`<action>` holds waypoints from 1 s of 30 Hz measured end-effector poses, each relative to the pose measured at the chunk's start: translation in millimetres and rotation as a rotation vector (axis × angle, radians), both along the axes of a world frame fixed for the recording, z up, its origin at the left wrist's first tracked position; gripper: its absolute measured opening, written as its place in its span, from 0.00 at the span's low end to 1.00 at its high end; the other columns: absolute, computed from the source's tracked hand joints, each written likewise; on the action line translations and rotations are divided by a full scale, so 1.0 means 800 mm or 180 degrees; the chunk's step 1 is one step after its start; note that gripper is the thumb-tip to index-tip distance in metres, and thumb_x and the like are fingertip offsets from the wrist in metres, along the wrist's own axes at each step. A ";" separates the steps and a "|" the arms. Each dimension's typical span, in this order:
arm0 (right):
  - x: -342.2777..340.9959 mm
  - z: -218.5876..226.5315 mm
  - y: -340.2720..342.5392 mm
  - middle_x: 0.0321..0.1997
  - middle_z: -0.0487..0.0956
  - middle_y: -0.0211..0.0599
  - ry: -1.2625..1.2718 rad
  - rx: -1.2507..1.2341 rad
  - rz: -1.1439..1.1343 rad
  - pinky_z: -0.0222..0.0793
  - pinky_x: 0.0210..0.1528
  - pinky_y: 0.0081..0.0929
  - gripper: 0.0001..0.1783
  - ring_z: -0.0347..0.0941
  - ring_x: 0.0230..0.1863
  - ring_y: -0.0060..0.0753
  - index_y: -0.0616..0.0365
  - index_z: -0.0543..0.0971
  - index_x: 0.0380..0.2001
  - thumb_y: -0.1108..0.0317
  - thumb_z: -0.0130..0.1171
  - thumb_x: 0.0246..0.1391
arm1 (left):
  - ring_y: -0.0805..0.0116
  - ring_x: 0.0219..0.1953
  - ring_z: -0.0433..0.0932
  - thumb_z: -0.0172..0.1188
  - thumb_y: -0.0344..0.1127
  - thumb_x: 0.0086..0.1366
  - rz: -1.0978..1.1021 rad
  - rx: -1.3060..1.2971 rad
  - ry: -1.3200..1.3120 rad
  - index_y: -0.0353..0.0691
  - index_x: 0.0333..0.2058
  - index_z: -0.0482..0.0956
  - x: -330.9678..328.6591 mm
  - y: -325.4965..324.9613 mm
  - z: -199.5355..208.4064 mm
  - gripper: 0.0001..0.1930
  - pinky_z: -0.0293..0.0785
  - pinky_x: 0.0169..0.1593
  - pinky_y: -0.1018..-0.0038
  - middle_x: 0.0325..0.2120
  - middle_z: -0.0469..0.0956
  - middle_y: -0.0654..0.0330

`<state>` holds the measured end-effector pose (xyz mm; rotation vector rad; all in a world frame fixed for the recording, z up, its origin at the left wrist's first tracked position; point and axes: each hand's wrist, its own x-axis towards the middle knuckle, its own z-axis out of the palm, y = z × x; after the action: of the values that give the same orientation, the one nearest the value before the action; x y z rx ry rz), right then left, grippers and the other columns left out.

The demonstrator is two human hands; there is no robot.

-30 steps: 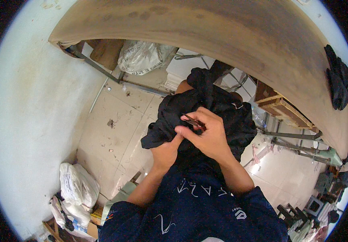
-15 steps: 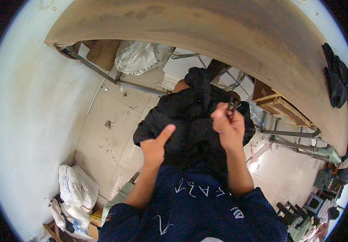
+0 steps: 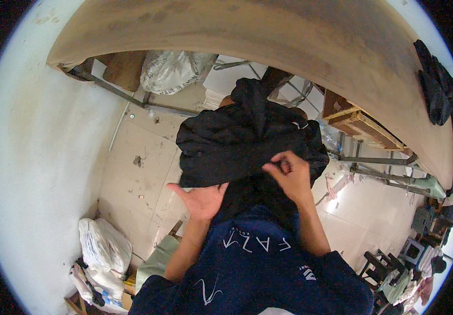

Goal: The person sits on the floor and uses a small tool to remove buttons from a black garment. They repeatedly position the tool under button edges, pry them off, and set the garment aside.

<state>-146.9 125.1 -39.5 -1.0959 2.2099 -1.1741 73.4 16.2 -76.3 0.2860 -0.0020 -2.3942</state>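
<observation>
A black cloth garment (image 3: 226, 142) lies bunched over my lap, its near edge spread out between my hands. My left hand (image 3: 204, 202) is at that edge, palm up with the thumb stretched out to the left; the fingertips go under the cloth and are hidden. Over the right part of the garment, my right hand (image 3: 292, 176) is half curled, with a gap between thumb and forefinger. I make out nothing held in it, though its palm is in shadow. Farther up, a small pale, shiny item (image 3: 300, 125) shows on the black cloth, too small to name.
A table draped in brown cloth (image 3: 226, 26) curves across the far side, with a metal frame below. Beneath it are a clear plastic bag (image 3: 171, 73) and a wooden drawer (image 3: 360, 126). White bags (image 3: 103, 244) stand at the lower left, a dark stool (image 3: 376, 268) at the lower right.
My right hand has come down toward me, away from the small shiny item. My left hand has turned palm up, and its fingers have gone under the cloth edge.
</observation>
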 end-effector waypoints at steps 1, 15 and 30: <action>0.008 -0.004 -0.005 0.26 0.73 0.29 0.0330 -0.0150 0.0346 0.69 0.24 0.25 0.18 0.71 0.22 0.25 0.54 0.79 0.35 0.58 0.74 0.44 | 0.54 0.66 0.63 0.51 0.64 0.66 -0.0143 -0.0075 -0.0443 0.52 0.66 0.61 -0.004 0.007 -0.008 0.36 0.54 0.70 0.55 0.66 0.63 0.59; 0.041 0.004 -0.016 0.25 0.74 0.33 0.1311 -0.1487 0.0455 0.70 0.22 0.27 0.14 0.75 0.22 0.33 0.55 0.79 0.25 0.79 0.67 0.29 | 0.58 0.59 0.72 0.52 0.28 0.71 0.0264 -0.1273 -0.1810 0.42 0.63 0.64 -0.040 -0.010 0.055 0.22 0.70 0.61 0.56 0.58 0.71 0.55; 0.007 0.093 -0.019 0.32 0.76 0.37 -0.0164 -0.1224 0.1085 0.71 0.30 0.26 0.24 0.74 0.29 0.32 0.57 0.79 0.42 0.70 0.76 0.38 | 0.64 0.50 0.77 0.60 0.22 0.65 0.0603 -0.1719 -0.2271 0.34 0.54 0.72 -0.072 0.011 0.083 0.18 0.74 0.57 0.67 0.49 0.76 0.56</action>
<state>-141.3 109.7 34.6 -1.5024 1.7055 -1.4799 15.6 25.4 -9.8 0.8116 -0.8854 -1.8957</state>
